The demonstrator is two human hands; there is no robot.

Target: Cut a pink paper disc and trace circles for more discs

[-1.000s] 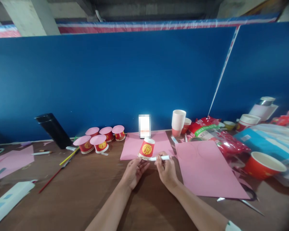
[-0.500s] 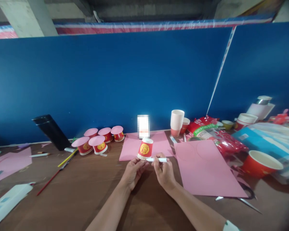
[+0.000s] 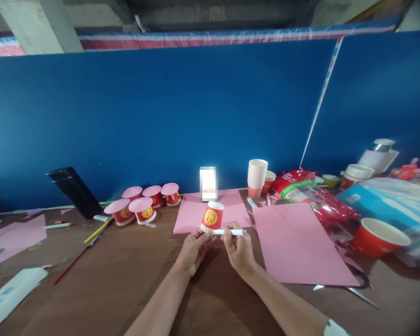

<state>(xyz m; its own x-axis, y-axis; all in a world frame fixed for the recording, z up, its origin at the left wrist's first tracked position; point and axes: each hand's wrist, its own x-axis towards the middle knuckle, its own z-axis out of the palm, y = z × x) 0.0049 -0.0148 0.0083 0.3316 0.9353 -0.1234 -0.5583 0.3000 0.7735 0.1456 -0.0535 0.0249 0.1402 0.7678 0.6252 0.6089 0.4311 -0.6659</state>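
A red paper cup (image 3: 213, 216) with a gold emblem is held upside down, tilted a little to the right, above the front of the pink paper. My left hand (image 3: 195, 249) is closed on its lower rim, which carries a pale patterned band. My right hand (image 3: 238, 247) grips a white marker pen (image 3: 232, 232), lying almost level with its left end at the cup's rim. Whether the tip touches the cup I cannot tell. Behind the cup, a bright pixelated panel (image 3: 208, 184) stands on the pink sheets (image 3: 234, 207).
To the left are several red cups topped with pink discs (image 3: 142, 204), a black flask (image 3: 75, 192) and a power strip (image 3: 14, 291). On the right lie pink sheets (image 3: 297, 247), scissors (image 3: 362, 296), stacked white cups (image 3: 257, 177) and an orange cup (image 3: 380, 238). A blue partition (image 3: 161, 116) closes the back.
The cup's closed white end has tipped slightly to the right in my left hand. My right hand and the marker pen have shifted very little.
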